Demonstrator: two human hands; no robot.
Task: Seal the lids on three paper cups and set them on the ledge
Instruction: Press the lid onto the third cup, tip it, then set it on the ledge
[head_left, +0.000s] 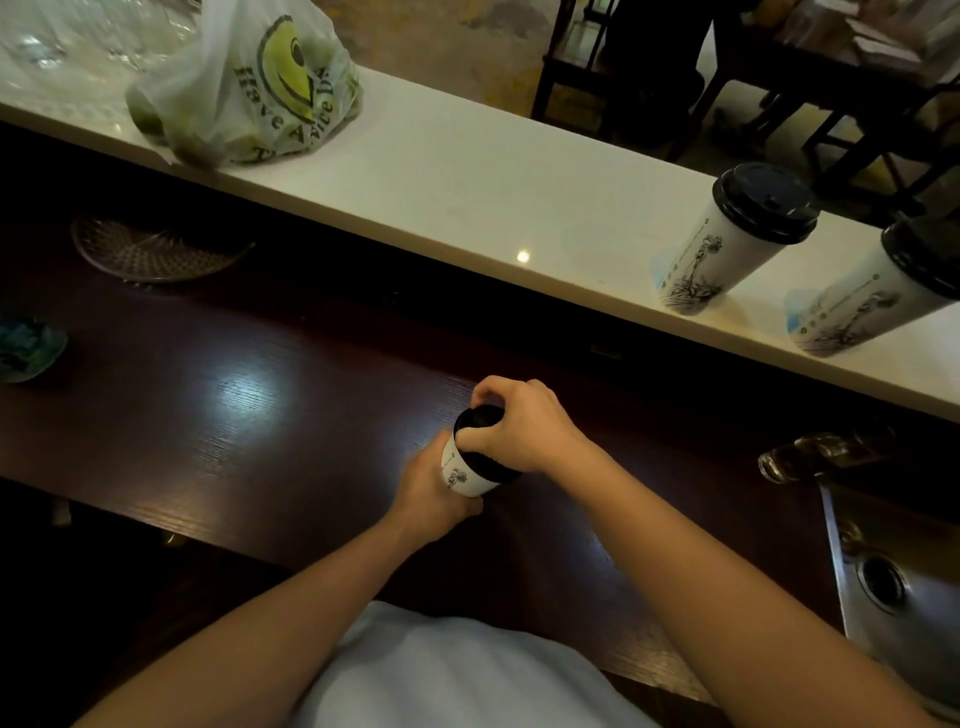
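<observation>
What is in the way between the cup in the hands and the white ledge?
Nothing visible. The ledge straight beyond the held paper cup is bare; two lidded cups stand further right, a plastic bag far left.

Curled hands, left beneath right

The translucent plastic bag with a yellow smiley face, standing on the white ledge, carries dark lettering that reads "Have A Nice D"; the rest is lost in folds. The two white paper cups with black lids bear print too small to read.
</observation>
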